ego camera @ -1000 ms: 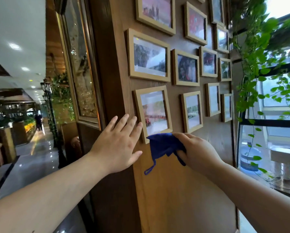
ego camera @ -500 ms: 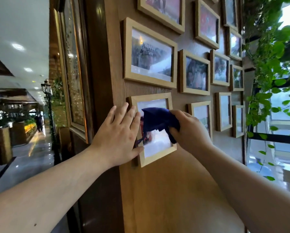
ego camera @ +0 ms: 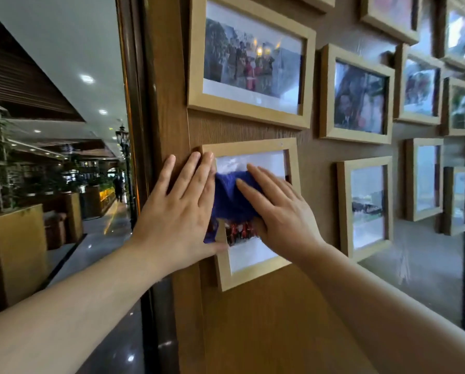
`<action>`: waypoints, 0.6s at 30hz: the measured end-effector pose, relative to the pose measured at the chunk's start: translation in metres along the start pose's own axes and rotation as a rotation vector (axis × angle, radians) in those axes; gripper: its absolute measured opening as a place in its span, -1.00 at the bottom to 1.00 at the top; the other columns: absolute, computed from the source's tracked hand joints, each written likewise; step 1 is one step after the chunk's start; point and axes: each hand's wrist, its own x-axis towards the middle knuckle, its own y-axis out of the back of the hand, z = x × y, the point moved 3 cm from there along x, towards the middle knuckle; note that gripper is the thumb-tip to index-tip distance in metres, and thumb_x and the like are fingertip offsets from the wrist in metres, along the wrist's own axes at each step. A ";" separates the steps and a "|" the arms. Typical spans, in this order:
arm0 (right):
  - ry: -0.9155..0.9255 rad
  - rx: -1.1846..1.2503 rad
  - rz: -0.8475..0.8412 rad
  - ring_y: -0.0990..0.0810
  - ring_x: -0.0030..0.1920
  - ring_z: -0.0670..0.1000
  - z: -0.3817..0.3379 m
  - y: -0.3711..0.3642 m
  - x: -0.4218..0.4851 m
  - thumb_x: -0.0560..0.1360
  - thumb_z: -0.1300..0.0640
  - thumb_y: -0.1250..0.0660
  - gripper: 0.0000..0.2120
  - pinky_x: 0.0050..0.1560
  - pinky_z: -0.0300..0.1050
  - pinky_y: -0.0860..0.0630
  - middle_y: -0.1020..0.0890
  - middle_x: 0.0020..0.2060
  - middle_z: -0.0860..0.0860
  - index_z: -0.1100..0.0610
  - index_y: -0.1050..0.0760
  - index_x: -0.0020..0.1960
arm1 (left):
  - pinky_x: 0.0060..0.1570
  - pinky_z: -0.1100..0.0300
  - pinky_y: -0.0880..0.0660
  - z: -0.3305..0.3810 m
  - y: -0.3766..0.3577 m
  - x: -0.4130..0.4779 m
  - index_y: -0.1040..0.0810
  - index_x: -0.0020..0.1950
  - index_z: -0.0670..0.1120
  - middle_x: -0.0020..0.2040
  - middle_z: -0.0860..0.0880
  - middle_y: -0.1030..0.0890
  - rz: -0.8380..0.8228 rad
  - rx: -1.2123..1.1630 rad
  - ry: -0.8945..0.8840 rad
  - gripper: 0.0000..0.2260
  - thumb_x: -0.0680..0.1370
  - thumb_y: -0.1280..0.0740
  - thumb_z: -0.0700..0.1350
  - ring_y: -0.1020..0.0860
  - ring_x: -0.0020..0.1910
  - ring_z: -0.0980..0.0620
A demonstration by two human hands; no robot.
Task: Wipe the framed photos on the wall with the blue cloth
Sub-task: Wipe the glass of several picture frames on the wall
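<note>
The blue cloth (ego camera: 232, 197) lies flat against the glass of the lower-left framed photo (ego camera: 253, 211), over its upper-left part. The right hand (ego camera: 280, 211) presses the cloth to the glass with fingers extended and slightly spread, palm flat, not gripping. The left hand (ego camera: 180, 211), at 9 o'clock from the cloth, rests open and flat with fingers spread across the left edge of that frame and the wooden wall (ego camera: 266, 319); its thumb lies over the frame's lower-left side. A larger framed photo (ego camera: 250, 60) hangs at 12 o'clock, with further frames toward 3 o'clock.
</note>
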 end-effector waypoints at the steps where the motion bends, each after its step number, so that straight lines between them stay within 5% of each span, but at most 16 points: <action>1: 0.039 -0.002 -0.013 -0.25 0.46 0.15 -0.003 -0.005 -0.009 0.50 0.10 -0.30 -0.49 0.39 0.18 -0.29 -0.32 0.45 0.15 0.09 -0.32 0.44 | 0.51 -0.28 0.02 0.001 0.000 0.000 0.02 0.54 -0.30 0.59 -0.27 -0.03 0.002 0.002 0.003 0.11 0.34 -0.13 0.53 -0.01 0.58 -0.21; 9: 0.227 -0.064 -0.031 -0.39 0.37 0.20 0.001 -0.016 -0.039 0.52 0.08 -0.32 -0.58 0.26 0.21 -0.38 -0.44 0.37 0.20 0.09 -0.42 0.37 | 0.50 -0.29 0.01 0.002 0.000 -0.001 0.01 0.55 -0.30 0.60 -0.28 0.00 0.002 0.065 0.009 0.13 0.33 -0.11 0.55 -0.01 0.58 -0.23; 18: 0.013 -0.064 0.098 -0.44 0.22 0.25 0.033 0.013 0.024 0.49 0.10 -0.29 -0.56 0.13 0.23 -0.43 -0.48 0.24 0.23 0.10 -0.41 0.37 | 0.52 -0.26 0.07 0.000 0.000 -0.001 0.08 0.56 -0.28 0.60 -0.27 0.06 0.001 0.075 0.011 0.13 0.33 -0.04 0.56 0.07 0.59 -0.21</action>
